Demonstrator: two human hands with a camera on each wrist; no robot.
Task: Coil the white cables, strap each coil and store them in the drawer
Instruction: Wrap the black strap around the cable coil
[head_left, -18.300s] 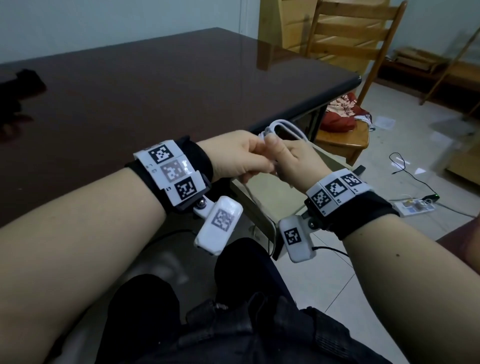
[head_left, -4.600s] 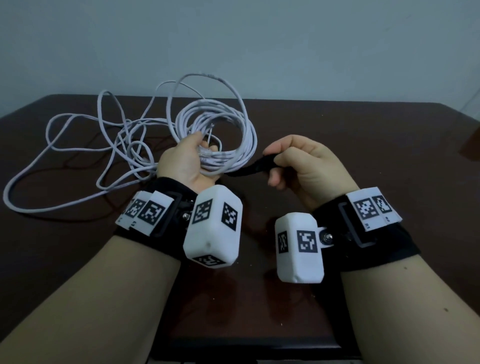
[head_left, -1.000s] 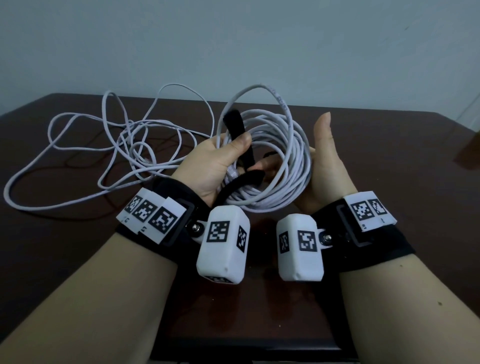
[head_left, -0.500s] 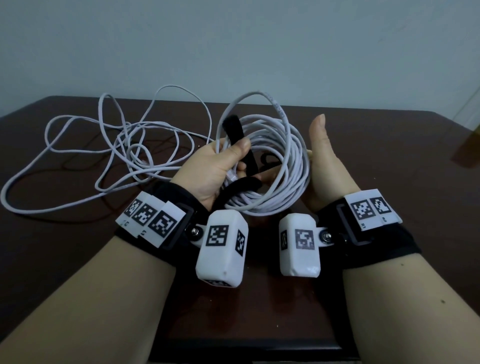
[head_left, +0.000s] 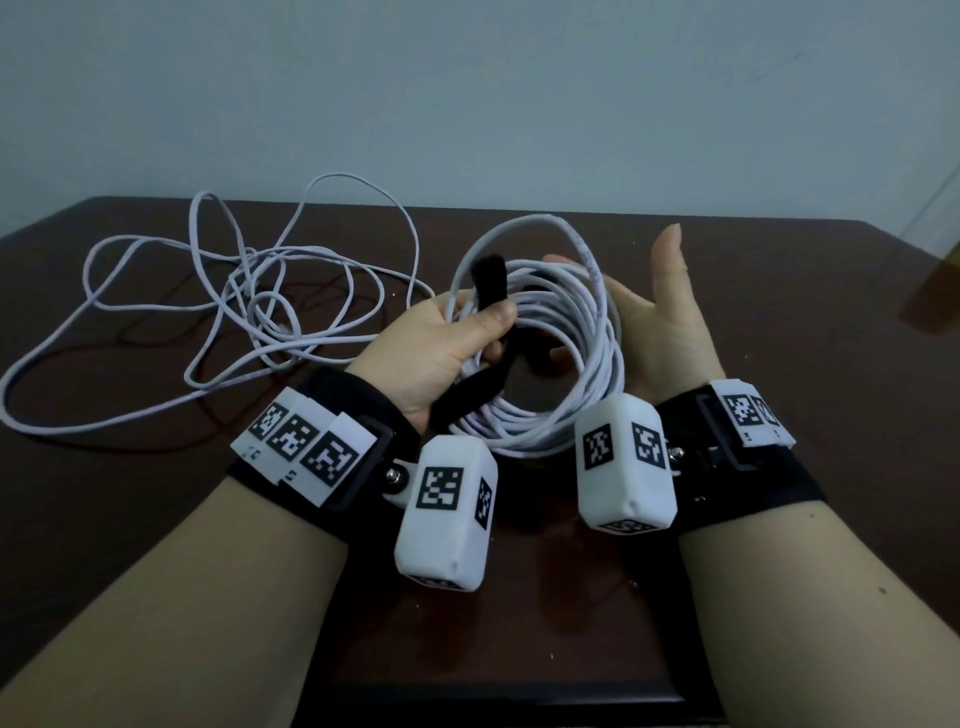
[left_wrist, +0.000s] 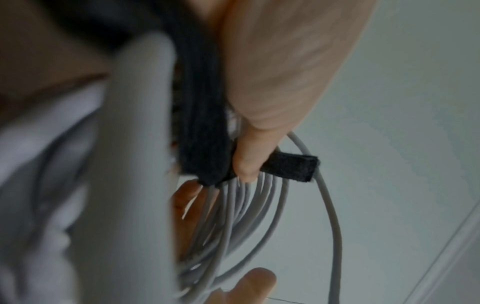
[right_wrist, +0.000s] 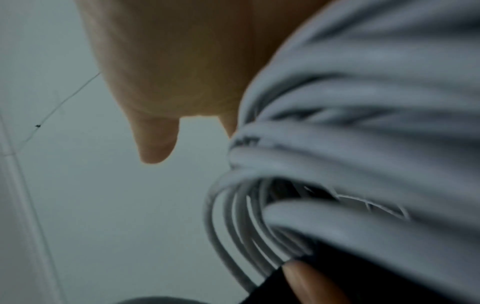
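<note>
L hand (head_left: 441, 343) still pinching black strap (head_left: 491, 283) on white coil (head_left: 566, 332) mid-frame, R hand (head_left: 660, 322) now apparently drawn off coil, fingers straight, relaxed

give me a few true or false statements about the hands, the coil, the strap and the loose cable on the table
1. The left hand pins the black strap against the white coil with its thumb. True.
2. The right hand is clenched in a fist. False: its fingers are straight, cradling the coil's far side.
3. A loose white cable lies uncoiled on the table to the left. True.
4. The strap is already fastened shut around the coil. False: both its ends are free, one sticking up, one hanging down.
5. The coil lies flat on the table. False: it is held up between both hands.
</note>
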